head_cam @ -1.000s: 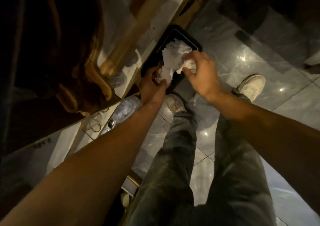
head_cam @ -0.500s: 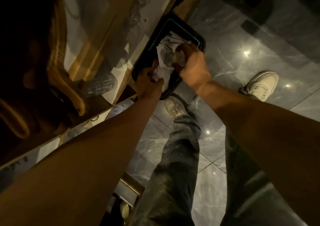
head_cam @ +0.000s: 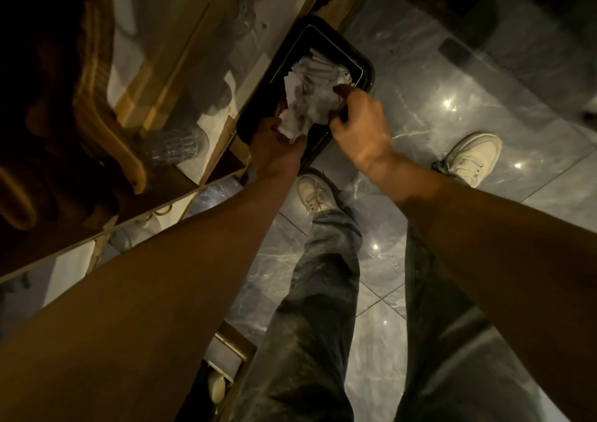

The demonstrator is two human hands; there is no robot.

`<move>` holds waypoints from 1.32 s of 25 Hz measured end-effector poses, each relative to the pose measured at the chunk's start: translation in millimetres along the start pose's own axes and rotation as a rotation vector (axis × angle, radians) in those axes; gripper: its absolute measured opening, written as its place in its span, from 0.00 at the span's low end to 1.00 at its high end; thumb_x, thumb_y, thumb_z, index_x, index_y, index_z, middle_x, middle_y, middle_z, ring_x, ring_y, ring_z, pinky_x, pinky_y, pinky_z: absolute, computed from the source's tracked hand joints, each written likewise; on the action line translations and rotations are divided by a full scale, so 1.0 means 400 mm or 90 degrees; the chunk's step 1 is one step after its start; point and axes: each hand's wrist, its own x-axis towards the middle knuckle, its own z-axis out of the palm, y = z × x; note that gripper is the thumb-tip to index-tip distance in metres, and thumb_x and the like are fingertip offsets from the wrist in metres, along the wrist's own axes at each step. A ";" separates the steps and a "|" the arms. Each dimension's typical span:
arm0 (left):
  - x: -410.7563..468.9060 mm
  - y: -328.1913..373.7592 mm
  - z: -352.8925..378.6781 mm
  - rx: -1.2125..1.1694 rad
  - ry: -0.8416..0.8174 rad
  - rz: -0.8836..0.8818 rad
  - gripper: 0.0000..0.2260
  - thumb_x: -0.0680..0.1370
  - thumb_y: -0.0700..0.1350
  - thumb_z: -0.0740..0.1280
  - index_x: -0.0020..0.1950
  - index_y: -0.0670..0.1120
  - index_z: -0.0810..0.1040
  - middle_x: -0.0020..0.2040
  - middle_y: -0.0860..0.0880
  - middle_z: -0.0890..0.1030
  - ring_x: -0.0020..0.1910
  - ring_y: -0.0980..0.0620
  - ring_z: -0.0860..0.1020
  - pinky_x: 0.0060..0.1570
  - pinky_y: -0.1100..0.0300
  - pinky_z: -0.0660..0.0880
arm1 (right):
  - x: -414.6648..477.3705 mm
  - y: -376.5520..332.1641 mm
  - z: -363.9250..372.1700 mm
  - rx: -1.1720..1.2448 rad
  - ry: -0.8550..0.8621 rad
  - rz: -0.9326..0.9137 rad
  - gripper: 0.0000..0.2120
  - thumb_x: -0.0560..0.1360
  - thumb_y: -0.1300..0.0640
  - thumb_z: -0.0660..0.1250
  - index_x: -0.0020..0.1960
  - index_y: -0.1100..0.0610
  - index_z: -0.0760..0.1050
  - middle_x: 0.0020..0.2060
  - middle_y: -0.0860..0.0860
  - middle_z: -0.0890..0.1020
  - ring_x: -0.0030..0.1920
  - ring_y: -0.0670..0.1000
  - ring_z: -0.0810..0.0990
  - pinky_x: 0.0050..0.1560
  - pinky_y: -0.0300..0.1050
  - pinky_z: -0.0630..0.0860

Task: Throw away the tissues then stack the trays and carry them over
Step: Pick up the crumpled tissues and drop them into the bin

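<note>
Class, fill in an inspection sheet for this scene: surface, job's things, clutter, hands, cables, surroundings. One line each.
Surface: wooden shelf unit, edge only.
Job's things: black tray jutting past the shelf; crumpled white tissues piled in it.
Clutter: clear cups on the shelf.
Hands: left hand at the tray's near end, fingers on tissue; right hand at the tray's side, touching the pile.
Cables: nothing seen.
Surroundings: glossy grey tiled floor; jeans and pale shoes below.

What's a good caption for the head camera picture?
Both hands, left and right, gather crumpled tissues on a black tray.
</note>
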 end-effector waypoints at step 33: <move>-0.864 0.075 -0.553 -0.016 0.149 0.357 0.20 0.80 0.51 0.61 0.69 0.44 0.69 0.65 0.44 0.71 0.65 0.45 0.70 0.64 0.53 0.69 | -0.697 -0.612 -0.422 -0.342 -0.142 -0.328 0.24 0.80 0.53 0.61 0.74 0.59 0.63 0.68 0.58 0.70 0.68 0.59 0.68 0.67 0.54 0.67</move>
